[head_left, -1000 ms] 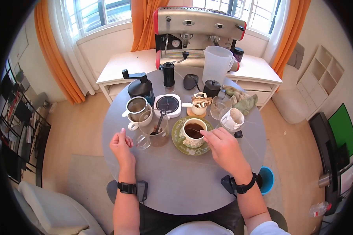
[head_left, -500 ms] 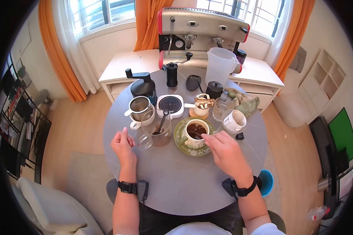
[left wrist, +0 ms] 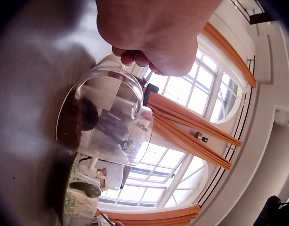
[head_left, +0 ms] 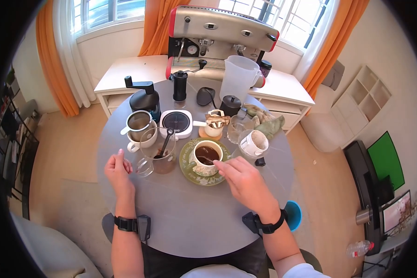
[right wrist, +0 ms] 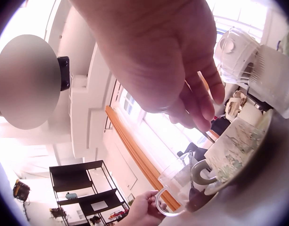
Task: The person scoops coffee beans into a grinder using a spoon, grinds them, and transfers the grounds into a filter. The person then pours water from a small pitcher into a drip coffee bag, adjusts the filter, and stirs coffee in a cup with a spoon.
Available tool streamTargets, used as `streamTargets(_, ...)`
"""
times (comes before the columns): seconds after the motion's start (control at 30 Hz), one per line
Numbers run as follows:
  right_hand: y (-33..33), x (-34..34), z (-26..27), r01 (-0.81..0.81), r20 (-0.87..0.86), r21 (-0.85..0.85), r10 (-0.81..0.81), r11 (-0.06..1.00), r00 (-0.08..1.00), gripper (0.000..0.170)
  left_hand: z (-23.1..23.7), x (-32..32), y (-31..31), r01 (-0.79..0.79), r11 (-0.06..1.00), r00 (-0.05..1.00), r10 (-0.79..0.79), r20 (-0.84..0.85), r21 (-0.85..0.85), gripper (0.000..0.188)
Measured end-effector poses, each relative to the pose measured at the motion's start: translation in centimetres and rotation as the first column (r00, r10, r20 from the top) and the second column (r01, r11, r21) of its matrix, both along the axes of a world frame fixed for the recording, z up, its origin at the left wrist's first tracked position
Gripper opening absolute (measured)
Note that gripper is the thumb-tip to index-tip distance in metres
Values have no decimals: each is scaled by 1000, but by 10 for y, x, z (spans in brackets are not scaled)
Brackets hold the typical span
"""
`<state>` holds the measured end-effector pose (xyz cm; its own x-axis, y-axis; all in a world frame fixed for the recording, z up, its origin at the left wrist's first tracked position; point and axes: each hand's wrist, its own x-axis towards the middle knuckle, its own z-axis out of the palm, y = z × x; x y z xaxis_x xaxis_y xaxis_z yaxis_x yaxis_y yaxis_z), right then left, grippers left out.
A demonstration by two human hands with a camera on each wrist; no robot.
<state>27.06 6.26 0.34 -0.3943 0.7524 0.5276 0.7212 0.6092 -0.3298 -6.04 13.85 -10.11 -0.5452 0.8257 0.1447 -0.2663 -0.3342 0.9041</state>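
My right hand (head_left: 243,178) pinches the thin handle of a metal spoon (head_left: 209,160) over a patterned cup (head_left: 204,170). The spoon's lower end is hidden in dark coffee (head_left: 207,151). Under the cup lies a green saucer (head_left: 186,174) with pale lettering. To the left, my left hand (head_left: 119,172) holds nothing, its fingers loosely curled and thumb raised. It hovers beside the handle of a glass mug (head_left: 163,163). Inside that mug stand a black scoop (head_left: 168,137) and some brown grounds, which also show in the left wrist view.
Behind the cups stand a white scale (head_left: 176,123), a black grinder (head_left: 145,103) and a slim hand grinder (head_left: 180,87). A drip bag sits on a small white pot (head_left: 213,129). At right are a white cup (head_left: 254,142), a cloth (head_left: 269,126) and a tall pitcher (head_left: 238,78).
The head view has turned, so the table appears farther left. The spoon in my right hand has shifted within the coffee. My left hand keeps its place beside the glass mug.
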Motion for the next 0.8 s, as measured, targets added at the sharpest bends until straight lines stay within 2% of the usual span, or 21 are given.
streamTargets(0.2, 0, 10, 0, 90, 50, -11, -89, 996, 995, 27, 4, 2, -1, -3, 1000, 1000, 3, 5, 6, 44)
streamTargets(0.37, -11, 3, 5, 18, 45, -68, -15, 998, 999, 28, 7, 3, 0, -11, 1000, 1000, 11, 20, 1, 44)
streamTargets(0.47, -5, -6, 5, 0, 37, -33, 1, 999, 999, 28, 9, 3, -3, -4, 1000, 1000, 4, 16, -8, 44)
streamTargets(0.57, 4, -6, 2, 20, 21, -1, -20, 1000, 1000, 26, 8, 3, -3, -1, 1000, 1000, 1, 14, -3, 44)
streamTargets(0.63, 5, -2, 4, 98, 77, 41, -101, 994, 992, 25, 7, 4, -2, -6, 1000, 1000, 6, 17, -3, 44)
streamTargets(0.8, -10, 6, 7, 105, 57, -12, -104, 994, 993, 23, 7, 4, -2, 10, 1000, 1000, -10, 27, 1, 44)
